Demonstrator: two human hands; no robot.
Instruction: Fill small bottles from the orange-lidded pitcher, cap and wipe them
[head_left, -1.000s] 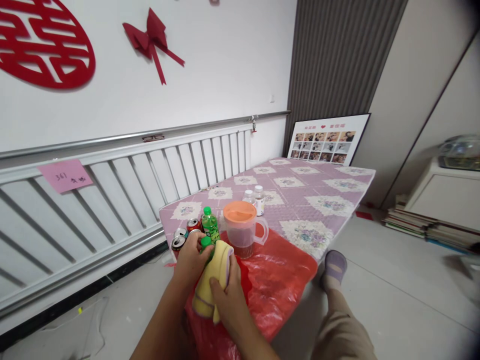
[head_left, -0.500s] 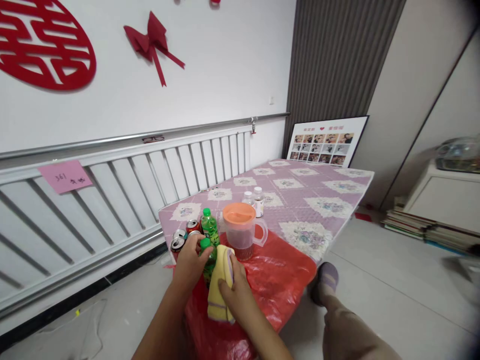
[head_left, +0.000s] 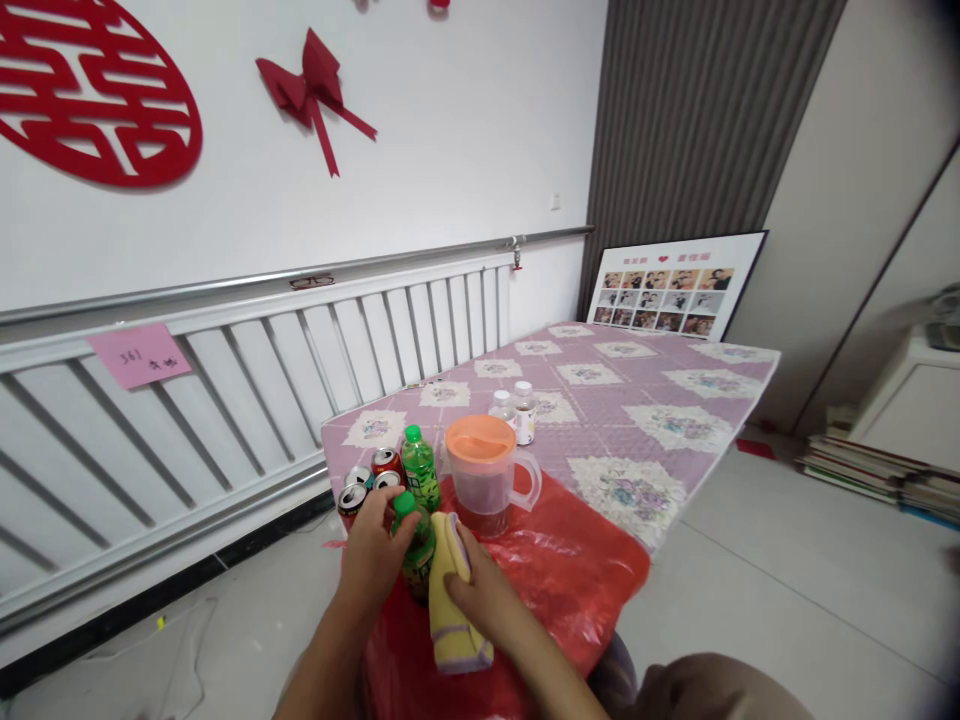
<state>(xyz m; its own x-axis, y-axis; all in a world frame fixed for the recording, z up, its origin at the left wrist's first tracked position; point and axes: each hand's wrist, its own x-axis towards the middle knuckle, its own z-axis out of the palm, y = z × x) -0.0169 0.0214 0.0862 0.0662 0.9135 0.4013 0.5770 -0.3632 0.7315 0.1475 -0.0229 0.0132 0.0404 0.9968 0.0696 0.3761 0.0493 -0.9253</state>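
My left hand [head_left: 373, 545] is closed around the upper part of a green-capped drink bottle [head_left: 420, 560], which stands upright on a red plastic sheet [head_left: 577, 560]. In my right hand [head_left: 484, 590] is a folded yellow cloth [head_left: 452, 610], held against or close beside the bottle's right side. A second green-capped bottle [head_left: 421, 470] stands just behind. Left of it are several opened drink cans [head_left: 386, 462], partly hidden by my left hand. A clear plastic jug [head_left: 484, 492] with an orange lid [head_left: 481, 440] stands behind the cloth, dark liquid low inside.
Two small white-capped bottles [head_left: 523, 415] stand behind the jug on a purple floral tablecloth [head_left: 600, 410]. A white radiator [head_left: 337, 350] runs along the wall at the left. A framed photo board [head_left: 667, 290] leans at the back; stacked books [head_left: 855, 465] lie at the right.
The held bottle and both hands sit slightly lower in view. The cloth has shifted right and down. A leg and foot seen at the right have drawn back toward the table's near edge.
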